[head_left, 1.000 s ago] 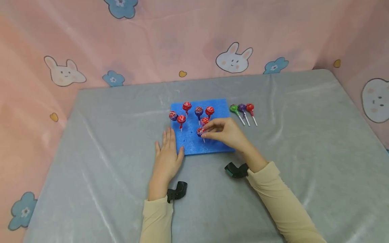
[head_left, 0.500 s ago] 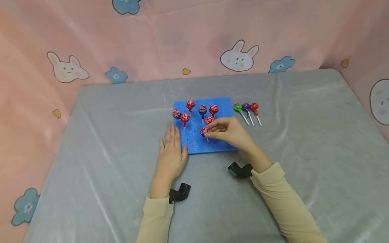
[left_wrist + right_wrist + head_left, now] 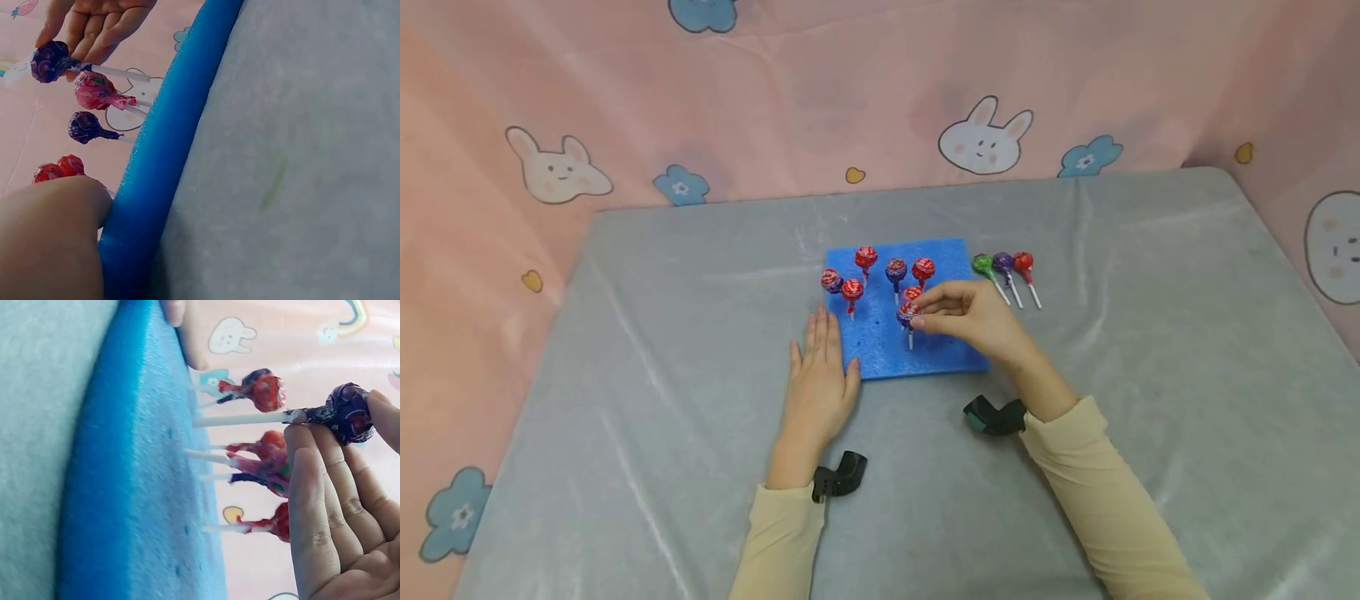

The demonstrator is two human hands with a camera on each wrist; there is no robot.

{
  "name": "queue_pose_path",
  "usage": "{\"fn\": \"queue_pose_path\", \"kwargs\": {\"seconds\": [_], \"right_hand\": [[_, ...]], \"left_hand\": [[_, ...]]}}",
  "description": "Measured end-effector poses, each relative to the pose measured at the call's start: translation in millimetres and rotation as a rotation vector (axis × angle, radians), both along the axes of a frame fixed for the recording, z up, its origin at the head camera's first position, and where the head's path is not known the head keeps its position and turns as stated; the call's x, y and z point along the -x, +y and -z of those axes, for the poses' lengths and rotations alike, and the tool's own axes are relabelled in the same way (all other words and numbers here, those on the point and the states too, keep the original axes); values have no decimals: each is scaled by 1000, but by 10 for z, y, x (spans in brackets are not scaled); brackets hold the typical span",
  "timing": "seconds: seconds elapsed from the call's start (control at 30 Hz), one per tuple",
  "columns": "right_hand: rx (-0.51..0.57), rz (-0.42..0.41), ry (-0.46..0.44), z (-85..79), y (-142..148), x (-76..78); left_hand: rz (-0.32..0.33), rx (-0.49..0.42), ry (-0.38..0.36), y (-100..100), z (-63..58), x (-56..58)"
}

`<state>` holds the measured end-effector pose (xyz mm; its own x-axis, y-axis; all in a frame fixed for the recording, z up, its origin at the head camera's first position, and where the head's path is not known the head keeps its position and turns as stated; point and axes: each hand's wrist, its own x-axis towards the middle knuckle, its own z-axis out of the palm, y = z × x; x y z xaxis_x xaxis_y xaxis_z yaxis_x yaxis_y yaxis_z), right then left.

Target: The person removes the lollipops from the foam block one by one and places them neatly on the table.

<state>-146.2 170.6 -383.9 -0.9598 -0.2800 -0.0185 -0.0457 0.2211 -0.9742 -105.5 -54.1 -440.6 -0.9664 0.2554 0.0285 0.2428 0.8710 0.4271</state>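
Note:
My right hand (image 3: 981,321) pinches a purple-wrapped lollipop (image 3: 907,315) by its head between thumb and fingers, over a blue foam board (image 3: 880,358). In the left wrist view, the white stick of this purple lollipop (image 3: 49,61) ends just short of the foam. My left hand (image 3: 820,396) lies flat with extended fingers along the board's left edge, thumb at the near corner. Several lollipops stand upright in the board, among them a red one (image 3: 866,257), a dark purple one (image 3: 896,270) and a pink one (image 3: 94,90) close behind the held lollipop.
Right of the board, a green lollipop (image 3: 982,264), a purple lollipop (image 3: 1003,262) and a red lollipop (image 3: 1024,262) lie side by side on the grey tablecloth (image 3: 1150,333). Small holes dot the foam. A pink printed curtain (image 3: 805,100) hangs behind the table.
My right hand has risen slightly with the purple lollipop and shifted a little right across the board, so more of the stick shows. My left hand stays put.

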Motion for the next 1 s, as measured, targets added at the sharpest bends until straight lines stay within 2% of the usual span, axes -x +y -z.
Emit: {"fn": "queue_pose_path", "kwargs": {"seconds": [0.2, 0.43, 0.67, 1.0], "right_hand": [[108, 13, 0, -31, 131, 32], [164, 48, 35, -65, 351, 66], [276, 86, 48, -124, 504, 70], [433, 228, 78, -102, 797, 92]], "left_hand": [[6, -5, -1, 1, 4, -2], [4, -21, -9, 7, 10, -5], [0, -32, -22, 12, -17, -3], [0, -38, -23, 8, -5, -5]]}}
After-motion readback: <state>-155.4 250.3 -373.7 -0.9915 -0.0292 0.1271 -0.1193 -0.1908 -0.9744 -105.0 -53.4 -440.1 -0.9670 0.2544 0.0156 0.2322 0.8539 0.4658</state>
